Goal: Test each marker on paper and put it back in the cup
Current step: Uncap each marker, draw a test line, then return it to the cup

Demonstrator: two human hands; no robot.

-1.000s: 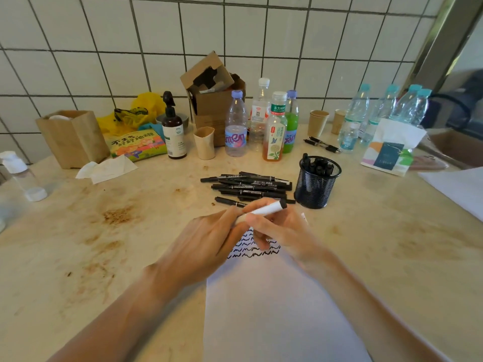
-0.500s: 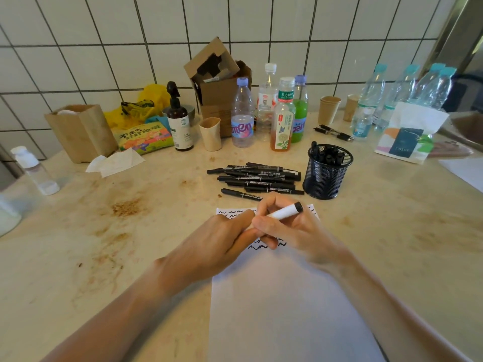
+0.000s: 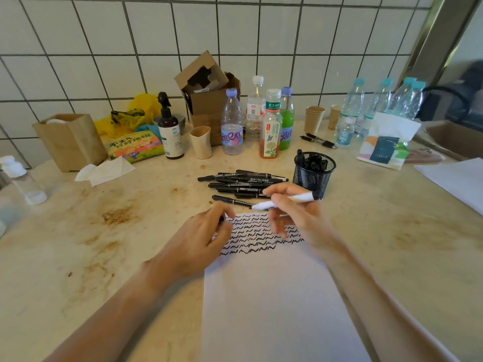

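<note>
Change: hands were joined at the marker a second ago; now pulled apart, so the cap looks just pulled off, tip end bare and blurred.
Right hand (image 3: pixel 295 218): fingers curled round the white-barrelled marker with black end (image 3: pixel 287 201), held level above the top of the paper, tip pointing left.
Left hand (image 3: pixel 201 239): fingers curled together over something small and dark at the fingertips, probably the cap; too hidden to be sure.
Paper: white sheet (image 3: pixel 274 309) flat on the beige stained counter (image 3: pixel 91 244), rows of black squiggles (image 3: pixel 258 236) across its top, bottom row only part filled.
Cup: black wire-mesh cup (image 3: pixel 314 173) just beyond the right hand, several dark markers standing in it.
Untested pile: loose black markers (image 3: pixel 240 185) lying between cup and paper.
Task stage: uncapped, test stroke not yet made; next is a squiggle in the bottom row, recap, drop in cup.
Risk: cap must go back before the marker goes in the cup.
</note>
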